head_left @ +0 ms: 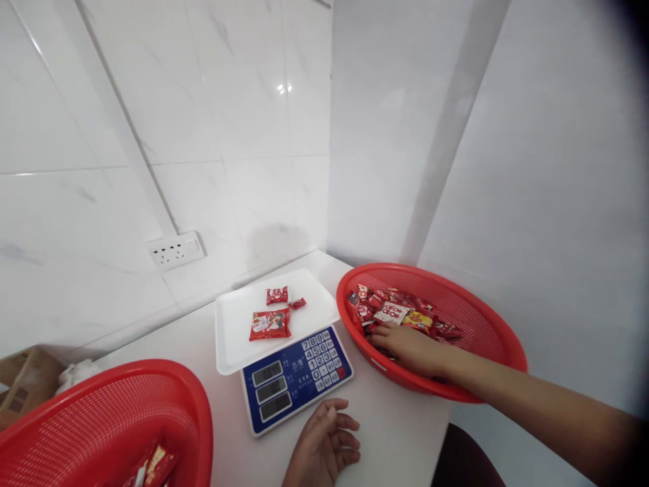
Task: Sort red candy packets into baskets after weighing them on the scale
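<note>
From where I stand, the person's right hand (408,346) is down in the right basket (487,318), a red mesh one, with its fingers among the wrapped packets (366,312). The fingertips are partly hidden there, so I can't tell whether they have closed on anything. Just beyond the fingers lie a white packet (390,312) with red print and a yellow-and-red packet (420,322). The left hand (324,443) is empty, its fingers loosely curled and spread apart, near the front edge of a blue-faced scale (299,375). Three wrapped pieces lie on the scale's white tray (233,338): a large red packet (270,325) nearest the keypad, a small red packet (276,295) behind it, and a twist-wrapped piece (297,304) just beside the large one's corner. The scale's displays are too dim for me to read. Over on the left, a second red basket (200,406) has a few red and gold packets (161,465) low inside it, and a cardboard box (23,385) sits behind its rim. All this is by a marbled wall (253,101) with a white socket (177,250) above the white table (395,419).
</note>
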{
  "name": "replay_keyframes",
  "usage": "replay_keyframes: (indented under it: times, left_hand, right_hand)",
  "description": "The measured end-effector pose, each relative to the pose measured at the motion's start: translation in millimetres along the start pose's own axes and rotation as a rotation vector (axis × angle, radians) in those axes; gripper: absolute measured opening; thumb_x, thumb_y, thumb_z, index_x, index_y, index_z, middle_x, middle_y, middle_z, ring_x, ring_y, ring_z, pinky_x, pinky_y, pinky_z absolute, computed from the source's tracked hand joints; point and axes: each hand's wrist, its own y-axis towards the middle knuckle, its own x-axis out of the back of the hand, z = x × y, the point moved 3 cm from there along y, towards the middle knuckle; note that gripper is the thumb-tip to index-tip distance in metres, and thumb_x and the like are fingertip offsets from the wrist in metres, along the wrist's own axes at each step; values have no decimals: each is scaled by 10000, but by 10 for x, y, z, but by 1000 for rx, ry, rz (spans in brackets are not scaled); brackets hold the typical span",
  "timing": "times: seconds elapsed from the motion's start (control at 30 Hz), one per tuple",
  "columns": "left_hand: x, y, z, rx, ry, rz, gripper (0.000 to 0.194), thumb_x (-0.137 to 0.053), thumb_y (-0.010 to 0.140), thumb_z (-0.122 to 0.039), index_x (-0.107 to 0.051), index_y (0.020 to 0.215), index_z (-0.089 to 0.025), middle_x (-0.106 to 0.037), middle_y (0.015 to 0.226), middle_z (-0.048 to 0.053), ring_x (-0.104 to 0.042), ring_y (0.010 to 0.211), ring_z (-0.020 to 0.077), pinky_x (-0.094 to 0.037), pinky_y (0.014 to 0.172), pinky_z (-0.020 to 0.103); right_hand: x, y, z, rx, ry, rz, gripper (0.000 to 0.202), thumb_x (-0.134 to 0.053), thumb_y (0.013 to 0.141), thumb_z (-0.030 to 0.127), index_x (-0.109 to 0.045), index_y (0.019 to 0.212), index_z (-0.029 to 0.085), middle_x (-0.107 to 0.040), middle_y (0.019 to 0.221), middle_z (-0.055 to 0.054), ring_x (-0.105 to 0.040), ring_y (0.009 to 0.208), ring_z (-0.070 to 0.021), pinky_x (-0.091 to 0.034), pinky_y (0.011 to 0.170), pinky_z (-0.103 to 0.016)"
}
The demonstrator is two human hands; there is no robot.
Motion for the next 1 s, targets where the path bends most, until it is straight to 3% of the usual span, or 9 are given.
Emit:
replay_keyframes:
  times: [0.13,0.33,0.47,0.6,0.73,0.9,1.0]
  left_hand:
    - [-20,-21,-17,6,4,-4,388,-687,642,-420,-566,904,-161,-643,713,17,-580,573,112,-398,559,241]
    - [-23,-21,-5,0,0,-13,393,-688,636,-422,-562,898,-157,-641,703,18,-575,562,111,-397,555,243]
    - [-29,-22,1,-4,3,-11,389,-689,635,-420,-561,890,-156,-644,703,22,-577,557,112,-399,550,244]
    - [-39,-21,-17,2,-3,-20,394,-693,629,-425,-564,888,-157,-644,696,18,-578,553,111,-399,546,241]
    - [-30,-8,-19,23,-9,-31,430,-719,586,-444,-569,871,-160,-645,681,14,-579,546,114,-398,538,238]
    - [-17,-2,-6,14,-13,-23,403,-700,619,-434,-567,886,-163,-646,688,16,-581,548,111,-397,535,233]
    - [-22,-12,-14,7,-14,-30,389,-692,631,-424,-565,884,-158,-644,688,18,-579,547,110,-401,538,236]
  right_hand:
    - [110,72,-130,-152,-147,-78,260,-405,745,113,-647,792,196,-665,870,-81,-593,845,-229,-426,695,-311]
    - [226,85,-218,-252,-169,-119,247,-410,712,82,-632,712,190,-681,805,-84,-614,781,-240,-397,656,-310]
    - [342,92,-184,-290,-138,-151,253,-415,735,116,-642,792,211,-687,862,-70,-623,791,-237,-416,660,-311]
    - [654,65,-220,-309,33,-276,269,-404,783,206,-630,928,215,-664,1018,-65,-596,922,-240,-439,771,-332]
    - [883,25,-263,-341,200,-342,254,-427,769,267,-630,906,200,-681,961,-44,-615,856,-205,-466,758,-302]
    - [918,54,-268,-352,329,-381,247,-448,749,318,-621,873,193,-685,858,-21,-618,771,-179,-479,707,-283]
    - [914,83,-282,-329,192,-342,260,-385,781,278,-617,867,198,-684,864,-18,-615,771,-165,-473,702,-268]
